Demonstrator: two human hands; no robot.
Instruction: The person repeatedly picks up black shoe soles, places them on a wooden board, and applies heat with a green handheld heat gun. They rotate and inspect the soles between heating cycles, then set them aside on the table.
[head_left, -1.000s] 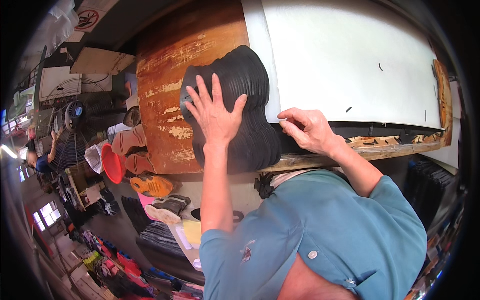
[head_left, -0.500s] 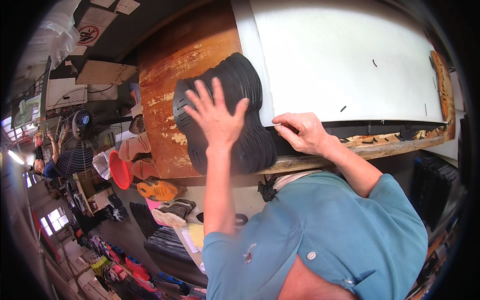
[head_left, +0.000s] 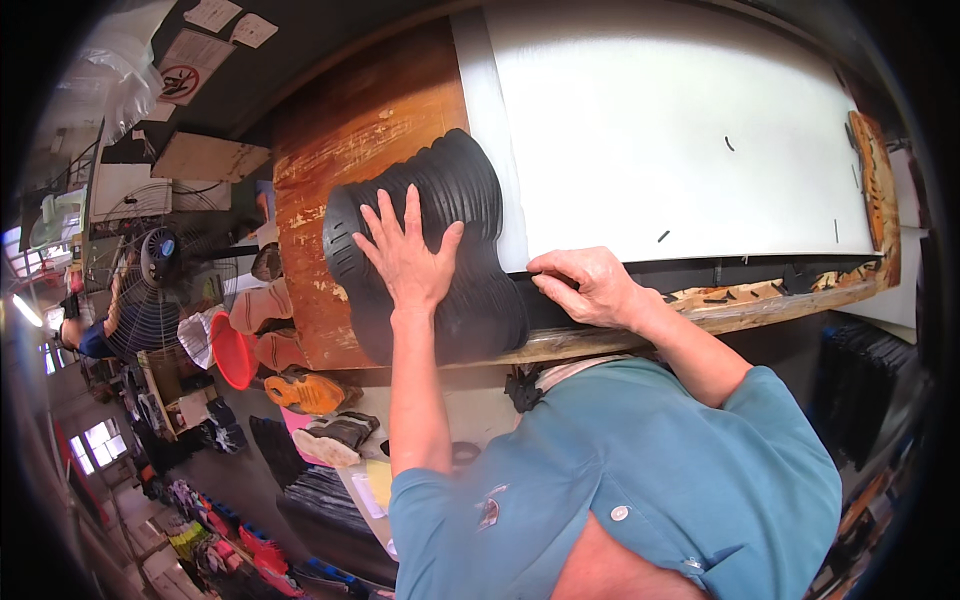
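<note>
A thick row of black shoe-sole-shaped pieces (head_left: 465, 200) leans in overlapping layers on the brown worktop. My left hand (head_left: 408, 262) lies over the front piece, fingers spread, with slots in that piece showing left of the fingertips. To the right, beside the lower left corner of the white board (head_left: 680, 130), my right hand (head_left: 590, 285) is closed in a pinch. A tiny dark bit shows at its fingertips, too small to name. Beneath that hand runs a dark strip along the worktop's front.
Worn brown wood (head_left: 370, 130) shows left of the pieces. Small black scraps (head_left: 663, 237) lie on the board and along the rough wooden edge (head_left: 740, 300). Left of the worktop are orange shoes (head_left: 305, 392), a red basin (head_left: 233, 350) and a caged fan (head_left: 160, 250).
The view has shifted slightly, so worktop and pieces appear lower and farther left. My left hand, spread throughout, has moved slightly left over the pieces. My right hand keeps its pinch.
</note>
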